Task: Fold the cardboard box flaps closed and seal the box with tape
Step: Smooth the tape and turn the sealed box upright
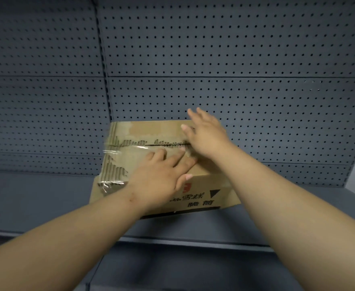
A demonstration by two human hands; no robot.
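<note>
A worn brown cardboard box (143,131) stands on a grey shelf against the pegboard, its top flaps folded down and meeting along a ragged centre seam (134,144). Clear tape (113,152) lies over the left part of the seam and wraps down the torn left side. My left hand (161,175) rests flat on the near flap, fingers spread toward the seam. Over the far flap at the right end of the seam lies my right hand (206,133), flat with its fingers apart. Neither hand holds anything. No tape roll is in view.
A grey pegboard wall (214,49) rises directly behind the box. The grey shelf (36,202) runs left and right of the box, with its front edge (193,241) below my forearms. The box's front face carries black print and a red mark.
</note>
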